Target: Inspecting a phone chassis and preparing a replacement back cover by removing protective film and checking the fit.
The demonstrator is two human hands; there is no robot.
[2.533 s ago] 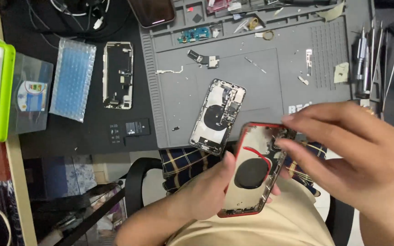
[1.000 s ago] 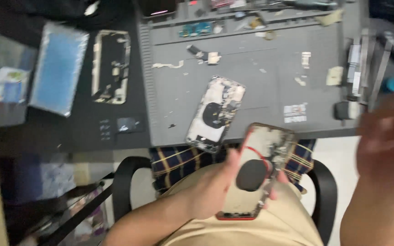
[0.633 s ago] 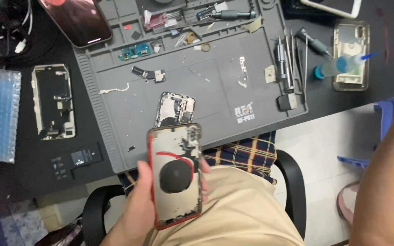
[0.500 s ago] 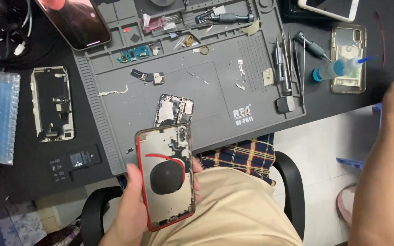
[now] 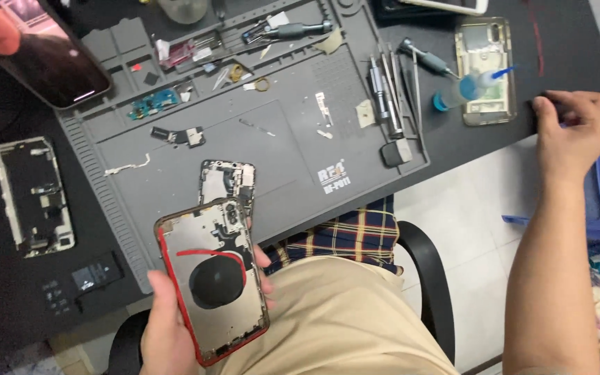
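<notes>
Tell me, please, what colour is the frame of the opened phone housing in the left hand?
Red, seen in the head view: phone housing.

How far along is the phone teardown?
Done: the red housing is opened and largely stripped, its black coil showing; loose parts lie on the grey mat. In hand: the left hand holds the housing over the lap, while the right hand rests at the table's far right edge, away from the tools. Left: a second housing and a frame lie unassembled.
</notes>
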